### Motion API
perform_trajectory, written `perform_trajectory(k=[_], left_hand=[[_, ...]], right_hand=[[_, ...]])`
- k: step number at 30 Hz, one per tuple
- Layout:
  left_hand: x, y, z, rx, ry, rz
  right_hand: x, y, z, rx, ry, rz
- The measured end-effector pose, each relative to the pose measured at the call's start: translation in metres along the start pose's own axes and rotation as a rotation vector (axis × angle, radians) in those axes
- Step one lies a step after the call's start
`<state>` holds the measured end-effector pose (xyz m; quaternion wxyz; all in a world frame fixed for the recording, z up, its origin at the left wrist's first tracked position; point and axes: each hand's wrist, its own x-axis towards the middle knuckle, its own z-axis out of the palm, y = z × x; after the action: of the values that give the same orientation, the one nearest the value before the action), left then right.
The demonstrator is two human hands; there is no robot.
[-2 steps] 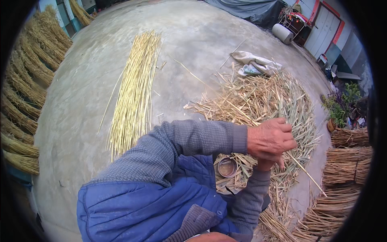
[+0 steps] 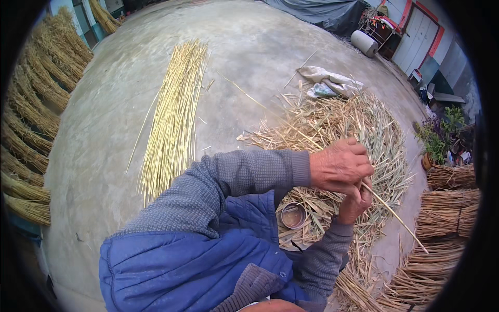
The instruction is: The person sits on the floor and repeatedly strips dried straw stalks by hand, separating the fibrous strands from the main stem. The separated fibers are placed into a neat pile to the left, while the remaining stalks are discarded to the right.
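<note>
A long thin pale straw stalk (image 2: pixel 395 218) slants through both my hands, one end toward the bundles at lower right, the other toward the upper left. My left hand (image 2: pixel 340 164) reaches across from the left, fingers curled round the stalk. Just below it my right hand (image 2: pixel 355 204) is closed on the same stalk, partly hidden by the left. Beneath them spreads a heap of dry leaf husks and peelings (image 2: pixel 317 119). A small round tin (image 2: pixel 293 215) with brownish contents stands in the heap near my right forearm.
A neat bundle of yellow stalks (image 2: pixel 171 114) lies on the concrete floor (image 2: pixel 244 47) at left. Brown stalk bundles (image 2: pixel 447 208) are stacked at right, near a potted plant (image 2: pixel 447 132). Seed-headed sheaves (image 2: pixel 36 109) line the far left. A whitish sack (image 2: pixel 330 80) lies behind the heap.
My left hand has shifted slightly left and up. The right hand has come up and shows more from under it. The stalk's lower end has slid a little to the right.
</note>
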<state>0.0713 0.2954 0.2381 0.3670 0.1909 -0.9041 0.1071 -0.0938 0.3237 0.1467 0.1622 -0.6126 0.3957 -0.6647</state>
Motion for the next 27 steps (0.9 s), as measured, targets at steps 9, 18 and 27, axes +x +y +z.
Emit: perform_trajectory(k=[9, 18, 27], left_hand=[[-0.133, -0.166, -0.043, 0.582, -0.387, -0.257], [-0.067, -0.209, -0.226, 0.894, -0.137, -0.367], [0.012, -0.170, -0.299, 0.700, 0.248, -0.300]], right_hand=[[0.078, -0.094, -0.080, 0.296, 0.265, -0.085], [0.124, -0.093, -0.094, 0.223, 0.172, -0.115], [0.040, 0.093, -0.070, 0.227, 0.195, 0.450]])
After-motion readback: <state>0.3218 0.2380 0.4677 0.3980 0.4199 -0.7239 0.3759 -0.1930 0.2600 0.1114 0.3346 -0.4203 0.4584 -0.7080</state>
